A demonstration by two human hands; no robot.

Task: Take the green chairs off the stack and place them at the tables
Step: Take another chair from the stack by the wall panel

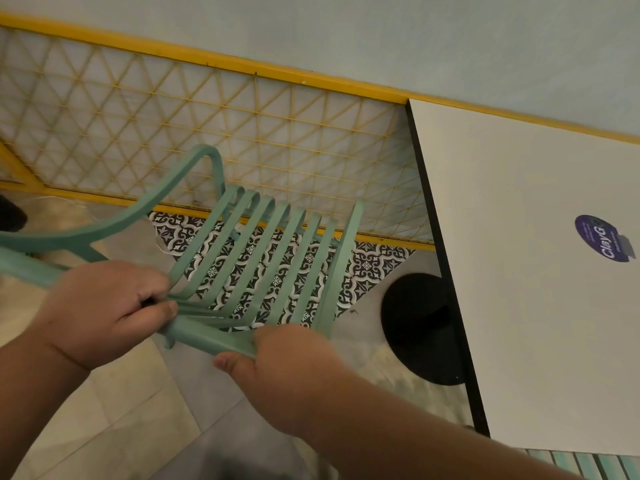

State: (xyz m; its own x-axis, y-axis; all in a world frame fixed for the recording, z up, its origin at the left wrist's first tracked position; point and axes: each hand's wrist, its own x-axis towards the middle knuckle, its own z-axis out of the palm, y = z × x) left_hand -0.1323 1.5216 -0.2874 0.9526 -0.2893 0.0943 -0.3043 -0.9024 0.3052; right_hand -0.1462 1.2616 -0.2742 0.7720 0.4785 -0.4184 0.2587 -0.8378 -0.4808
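Observation:
A mint-green slatted chair [263, 251] hangs tilted above the floor, left of a white table [540, 271]. Both hands grip its near frame bar. My left hand [104, 303] is closed around the bar's left end, where the slats meet it. My right hand [291, 362] holds the same bar further right, thumb underneath. The curved armrest [162, 195] arcs away to the upper left. The chair's legs are out of sight. A second green slatted chair [588, 464] peeks out below the table's near edge.
The table's black round base [419, 327] stands on the floor right of the chair. Behind runs a yellow lattice fence [242, 133] with a pale wall above. A purple sticker [602, 237] sits on the tabletop. Patterned black-and-white tiles [367, 268] lie under the chair.

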